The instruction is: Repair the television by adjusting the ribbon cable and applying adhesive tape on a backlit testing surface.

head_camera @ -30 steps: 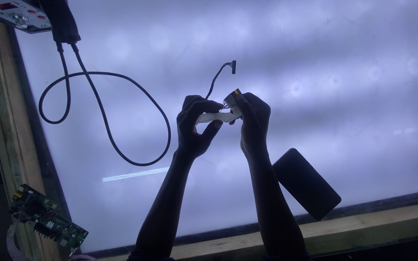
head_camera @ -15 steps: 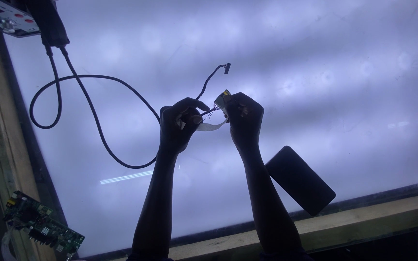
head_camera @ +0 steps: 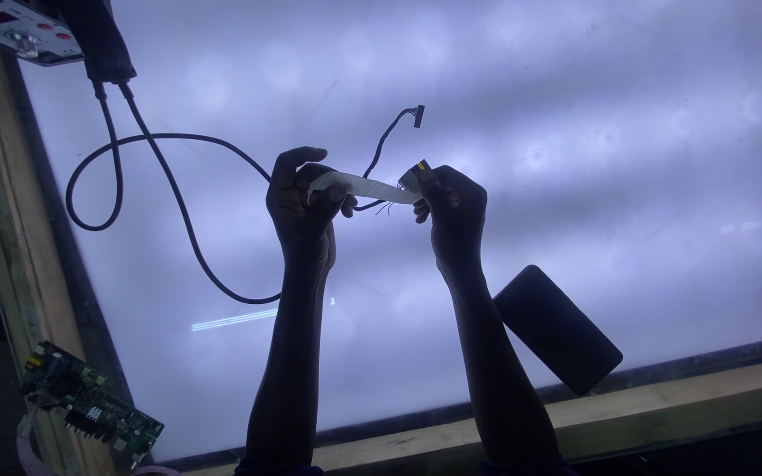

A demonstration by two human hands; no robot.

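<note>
Head view: both hands are raised above a big lit panel [head_camera: 575,132] which fills most of the picture. The left hand [head_camera: 302,207] is closed around one end of a flat white cable [head_camera: 363,187]. The right hand [head_camera: 453,211] pinches the other end of this cable, where a small connector [head_camera: 418,170] shows at its fingertips. The cable runs almost level between the two hands, near the middle of the picture. A thin black wire [head_camera: 390,141] goes up from between the hands toward 1 o'clock and ends in a small plug [head_camera: 418,115].

At 5 o'clock from the right hand a black phone [head_camera: 557,328] lies on the panel, tilted. At 10 o'clock from the left hand a thick black cord [head_camera: 169,189] makes a loop on the panel and goes up to a dark adapter [head_camera: 99,40] at the top left corner, just beside a light device with red marks [head_camera: 11,26]. At the bottom left a green circuit board [head_camera: 90,405] rests on the wooden frame [head_camera: 663,405].
</note>
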